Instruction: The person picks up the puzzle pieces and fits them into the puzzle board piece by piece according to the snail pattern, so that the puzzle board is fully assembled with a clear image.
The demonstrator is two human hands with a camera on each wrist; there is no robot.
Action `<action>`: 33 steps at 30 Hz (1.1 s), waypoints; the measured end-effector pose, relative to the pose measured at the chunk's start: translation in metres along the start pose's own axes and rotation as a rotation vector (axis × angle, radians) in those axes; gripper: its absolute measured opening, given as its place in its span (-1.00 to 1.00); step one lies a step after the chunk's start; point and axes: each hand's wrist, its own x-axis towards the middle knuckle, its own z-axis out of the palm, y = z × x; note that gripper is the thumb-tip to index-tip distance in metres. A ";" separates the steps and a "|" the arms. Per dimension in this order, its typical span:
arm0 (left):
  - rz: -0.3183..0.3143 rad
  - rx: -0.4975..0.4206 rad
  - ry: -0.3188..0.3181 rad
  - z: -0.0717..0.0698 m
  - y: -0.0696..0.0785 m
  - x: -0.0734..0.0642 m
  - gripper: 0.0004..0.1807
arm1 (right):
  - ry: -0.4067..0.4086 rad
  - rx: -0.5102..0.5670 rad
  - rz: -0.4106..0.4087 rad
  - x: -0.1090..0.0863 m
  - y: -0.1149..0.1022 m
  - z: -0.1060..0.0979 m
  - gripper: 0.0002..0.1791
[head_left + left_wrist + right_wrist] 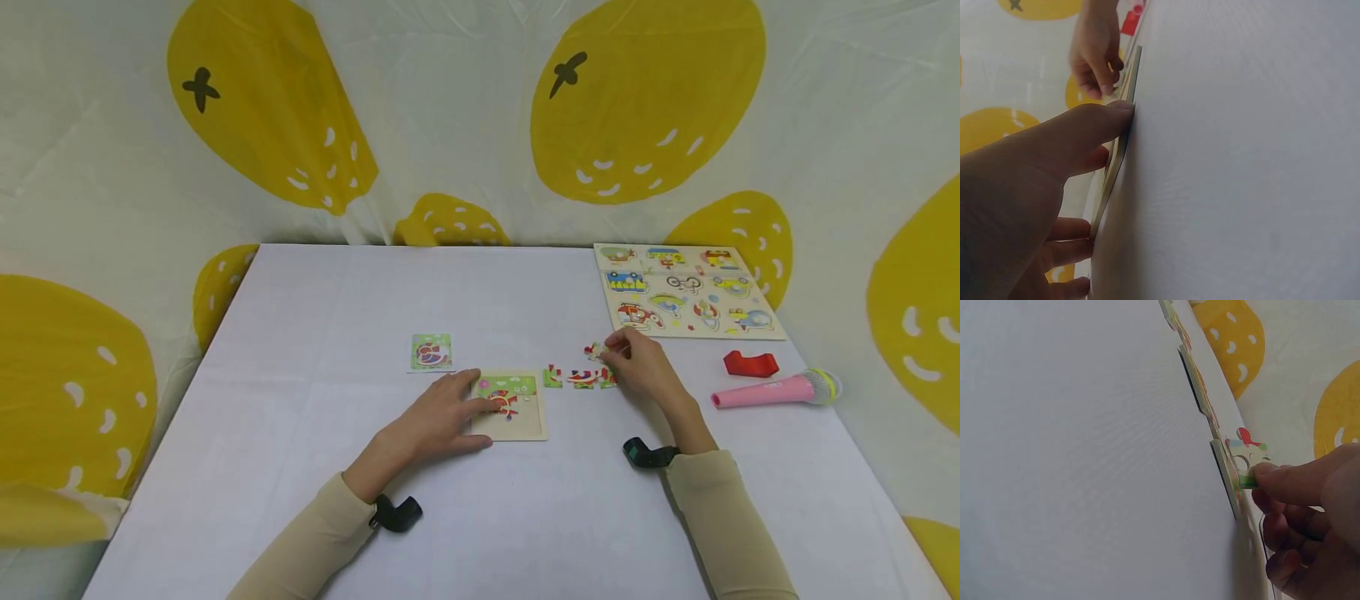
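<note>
My left hand (pixel 441 418) rests at the left side of a small wooden puzzle tray (pixel 528 427), thumb at the near edge and index finger reaching over the red-and-blue pieces inside. Green printed pieces (pixel 525 384) fill the tray's far part; bare wood shows at the near right. My right hand (pixel 643 367) pinches a jigsaw piece (pixel 1249 456) between thumb and fingers, tilted up just over a row of loose jigsaw pieces (pixel 582 379) to the right of the tray. In the left wrist view, the thumb (pixel 1119 107) lies on the tray's rim (pixel 1110 181).
A small square picture card (pixel 431 353) lies left of the tray. At the back right is a wooden vehicle puzzle board (pixel 690 292). A red block-like piece (pixel 751 364) and a pink toy microphone (pixel 772 391) lie on the right of the white-covered table (pixel 315 317).
</note>
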 end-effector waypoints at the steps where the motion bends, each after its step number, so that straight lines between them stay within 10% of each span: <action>1: 0.001 -0.001 0.000 0.000 0.000 0.000 -0.44 | 0.009 0.009 -0.007 0.000 0.000 0.000 -0.72; 33: -0.030 -0.024 -0.017 0.001 0.000 0.001 -0.43 | -0.148 0.069 -0.203 -0.016 -0.063 0.015 -0.83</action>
